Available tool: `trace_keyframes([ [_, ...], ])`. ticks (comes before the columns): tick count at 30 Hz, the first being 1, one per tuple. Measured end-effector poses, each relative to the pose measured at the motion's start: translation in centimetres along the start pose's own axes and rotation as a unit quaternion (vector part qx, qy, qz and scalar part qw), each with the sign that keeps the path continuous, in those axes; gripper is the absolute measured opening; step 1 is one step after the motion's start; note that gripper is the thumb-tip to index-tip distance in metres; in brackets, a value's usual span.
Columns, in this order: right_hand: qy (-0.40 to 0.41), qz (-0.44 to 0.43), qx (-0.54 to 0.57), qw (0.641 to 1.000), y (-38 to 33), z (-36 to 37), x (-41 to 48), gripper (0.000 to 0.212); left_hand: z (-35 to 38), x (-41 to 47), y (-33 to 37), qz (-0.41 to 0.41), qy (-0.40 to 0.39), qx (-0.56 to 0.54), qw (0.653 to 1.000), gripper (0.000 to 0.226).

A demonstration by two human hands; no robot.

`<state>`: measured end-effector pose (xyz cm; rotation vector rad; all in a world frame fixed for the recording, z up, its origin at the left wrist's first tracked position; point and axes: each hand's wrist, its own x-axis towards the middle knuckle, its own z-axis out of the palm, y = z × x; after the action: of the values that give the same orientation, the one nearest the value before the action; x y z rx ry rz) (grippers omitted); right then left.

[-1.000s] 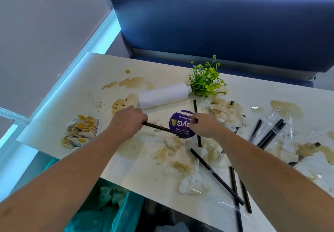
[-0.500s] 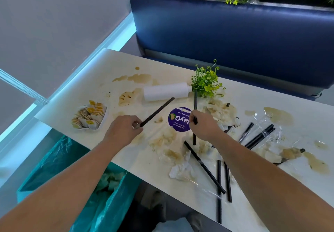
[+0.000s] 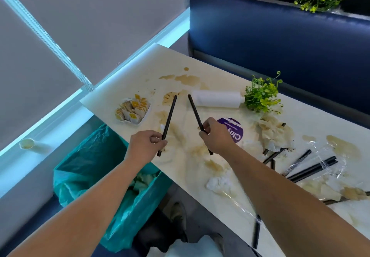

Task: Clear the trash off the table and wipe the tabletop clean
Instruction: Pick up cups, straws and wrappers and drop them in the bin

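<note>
Head view: the desk [image 3: 140, 80] runs from upper centre to the right edge of the frame, and most of it is dirty. A teal bag [image 3: 94, 162] hangs open below its near edge at lower left with some crumpled paper inside, so I judge the clearing begun but far from done. A blue seat [image 3: 280, 42] fills the upper right.

Brown spills [image 3: 188, 78] stain the desk near its far corner and again at the right. None looks wiped, and no cloth shows. A white cylinder [image 3: 217, 99] lies on its side at centre, with a small plant [image 3: 262, 94] at its right end. Soiled tissues [image 3: 274, 134] are heaped right of centre. A sachet tray [image 3: 133, 110] sits left of the cylinder, and a purple disc [image 3: 234, 130] lies just beside the right hand [image 3: 217, 134]. Loose straws [image 3: 312, 169] and clear wrappers [image 3: 328, 162] are scattered at the right.

The left hand [image 3: 145, 145], at the desk's near edge above the bag, has its fingers [image 3: 158, 139] curled round the lower part of a black straw [image 3: 170, 116] that points up the frame. The right hand pinches a second straw [image 3: 194, 108] between thumb and fingers; it leans up and left. Both straws are off the desk.

These two probably go into the bag next. The loose straws, tissues and wrappers are left to clear, then the wiping.
</note>
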<state>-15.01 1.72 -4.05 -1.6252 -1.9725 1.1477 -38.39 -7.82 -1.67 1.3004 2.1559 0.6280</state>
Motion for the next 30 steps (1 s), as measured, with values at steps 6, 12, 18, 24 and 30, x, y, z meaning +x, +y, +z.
trace_keyframes([
  [6,-0.062,-0.039,-0.019,0.997,-4.8,5.1,0.2,0.014,-3.3,-1.9,-5.4,-0.061,0.021,-0.023,0.998,0.016],
  [12,-0.139,-0.055,-0.038,0.988,-8.8,10.9,0.7,0.021,-5.8,-2.9,-11.2,-0.112,0.031,-0.025,0.993,0.013],
  [18,-0.208,-0.076,-0.048,0.974,-11.6,17.0,0.9,0.033,-8.0,-3.5,-16.8,-0.154,0.047,-0.049,0.986,0.012],
  [24,-0.255,-0.085,-0.068,0.961,-13.1,21.8,1.1,0.036,-9.4,-3.7,-21.0,-0.220,0.055,-0.082,0.970,0.014],
  [30,-0.284,-0.074,-0.110,0.949,-14.4,25.9,2.1,0.027,-10.5,-2.5,-23.9,-0.273,0.041,-0.087,0.957,0.002],
])
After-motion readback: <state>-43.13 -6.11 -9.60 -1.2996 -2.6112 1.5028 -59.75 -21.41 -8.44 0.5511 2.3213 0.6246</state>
